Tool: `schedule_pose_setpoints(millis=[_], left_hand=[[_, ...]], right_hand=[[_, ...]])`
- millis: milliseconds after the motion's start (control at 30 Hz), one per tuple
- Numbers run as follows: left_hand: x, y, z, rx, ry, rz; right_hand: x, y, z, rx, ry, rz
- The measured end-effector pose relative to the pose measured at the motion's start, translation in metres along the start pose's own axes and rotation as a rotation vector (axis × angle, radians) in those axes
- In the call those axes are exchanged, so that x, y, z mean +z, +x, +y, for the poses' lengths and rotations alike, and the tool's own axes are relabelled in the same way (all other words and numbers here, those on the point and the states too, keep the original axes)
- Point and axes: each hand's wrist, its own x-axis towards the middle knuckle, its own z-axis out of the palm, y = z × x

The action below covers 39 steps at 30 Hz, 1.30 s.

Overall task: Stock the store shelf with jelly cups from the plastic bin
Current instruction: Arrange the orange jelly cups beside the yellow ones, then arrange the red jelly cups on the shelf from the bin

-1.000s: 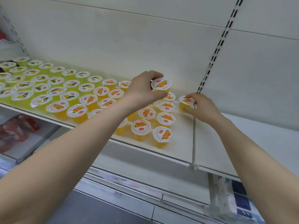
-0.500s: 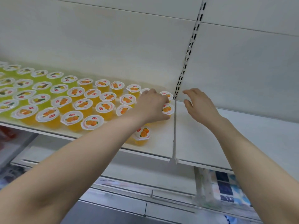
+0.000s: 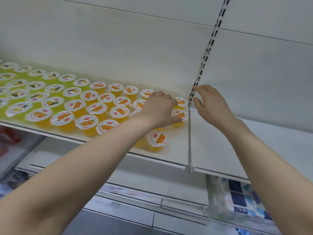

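Observation:
Rows of jelly cups stand on the white shelf (image 3: 174, 155): orange ones (image 3: 97, 108) in the middle and right, green ones (image 3: 35, 85) at the left. My left hand (image 3: 159, 109) reaches over the right end of the rows, its fingers and thumb curled round an orange jelly cup (image 3: 180, 115) that stands on the shelf. Another orange cup (image 3: 181, 101) sits just behind it. A single cup (image 3: 157, 139) stands alone nearer the front edge. My right hand (image 3: 211, 104) hovers beside the shelf divider with relaxed fingers and holds nothing. The plastic bin is out of view.
A thin white divider (image 3: 189, 136) separates the stocked shelf from a bare shelf section (image 3: 254, 143) on the right. A slotted upright (image 3: 205, 55) runs up the back wall. Lower shelves hold packaged goods (image 3: 240, 199), with red packs (image 3: 8, 138) at the left.
My left hand brought an orange cup down onto the shelf's right end and stays on it. My right hand let go of its cup and lifted away toward the upright.

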Motion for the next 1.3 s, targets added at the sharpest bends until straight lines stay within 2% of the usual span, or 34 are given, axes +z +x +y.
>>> schedule_pose_setpoints(millis=[167,400,633,833,1000,1100,1300], left_hand=[[-0.027,-0.030,-0.042,-0.022,-0.063,0.161],[-0.063,-0.110,-0.131,-0.039,0.052,0.336],[-0.088,-0.227,-0.241,-0.124,0.152,0.407],[-0.106,-0.342,-0.332,-0.227,0.234,0.364],[-0.122,-0.442,-0.393,-0.361,0.285,0.315],[-0.124,-0.501,-0.426,-0.469,0.272,0.342],[-0.095,-0.616,-0.485,-0.837,0.191,0.329]], right_hand=[[-0.011,0.008,-0.047,-0.146,-0.059,0.043],[-0.008,0.012,-0.156,-0.350,-0.101,0.076],[0.020,0.014,-0.300,-0.511,-0.050,0.068],[0.061,0.013,-0.431,-0.636,0.023,0.050],[0.095,0.003,-0.544,-0.763,0.107,0.014],[0.117,-0.005,-0.606,-0.834,0.172,0.015],[0.182,-0.018,-0.707,-1.023,0.293,-0.087]])
